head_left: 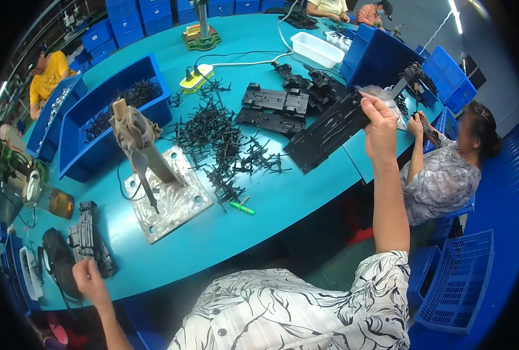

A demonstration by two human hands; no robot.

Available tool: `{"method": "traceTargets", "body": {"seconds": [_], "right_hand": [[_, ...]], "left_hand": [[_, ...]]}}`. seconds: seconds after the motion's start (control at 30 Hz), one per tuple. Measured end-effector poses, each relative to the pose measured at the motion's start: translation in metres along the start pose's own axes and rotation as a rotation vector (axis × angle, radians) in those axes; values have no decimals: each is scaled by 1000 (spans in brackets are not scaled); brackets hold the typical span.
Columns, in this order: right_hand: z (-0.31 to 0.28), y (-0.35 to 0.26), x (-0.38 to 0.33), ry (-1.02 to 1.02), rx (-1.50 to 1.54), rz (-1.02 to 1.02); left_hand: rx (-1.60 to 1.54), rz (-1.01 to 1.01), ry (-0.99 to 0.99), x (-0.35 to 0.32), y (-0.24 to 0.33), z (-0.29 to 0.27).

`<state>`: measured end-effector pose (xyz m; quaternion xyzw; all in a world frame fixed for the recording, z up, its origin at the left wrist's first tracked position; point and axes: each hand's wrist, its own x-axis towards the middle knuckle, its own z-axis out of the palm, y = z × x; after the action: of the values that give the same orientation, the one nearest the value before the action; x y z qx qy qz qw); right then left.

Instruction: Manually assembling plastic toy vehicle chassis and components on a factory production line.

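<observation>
My right hand (381, 119) is raised at the right, its thumb and fingers pinching the end of a long black plastic panel (329, 131). The panel tilts down to the left over the table. Low on the left, my left hand (91, 282) is closed beside a black moulded plastic part (84, 233); what its curled fingers hold, if anything, is hidden. Between my hands stands a post wrapped in cloth (132, 125) with a thin pointed rod, on a metal plate (172, 204). A pile of small black branched plastic pieces (210, 131) lies behind the plate.
More black moulded panels (274, 100) lie at the table's middle. A blue bin (75, 140) of black pieces, a yellow power strip (196, 79), a white tray (317, 49) and a green pen-like stick (242, 207) are about. A co-worker (446, 169) sits at the right, near blue crates (458, 280).
</observation>
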<state>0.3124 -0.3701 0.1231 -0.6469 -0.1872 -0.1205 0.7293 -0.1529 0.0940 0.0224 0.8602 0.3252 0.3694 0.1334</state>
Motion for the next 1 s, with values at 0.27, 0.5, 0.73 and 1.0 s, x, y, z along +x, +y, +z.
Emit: {"method": "traceTargets", "body": {"seconds": [0.27,0.5,0.73,1.0], "right_hand": [[63,29,-54,-286,345,514],[109,39,-98,-442,398,700],[113,46,-116,-446,248,727],[119,56,-128,-434,251,844]], "left_hand": [[-577,83,-806,-34,141,58],[-1247,-487,-1070,-36,208,101],[-969,-136,-878,-53,218,110],[-1010,-234,-870,-60,217,109]]}}
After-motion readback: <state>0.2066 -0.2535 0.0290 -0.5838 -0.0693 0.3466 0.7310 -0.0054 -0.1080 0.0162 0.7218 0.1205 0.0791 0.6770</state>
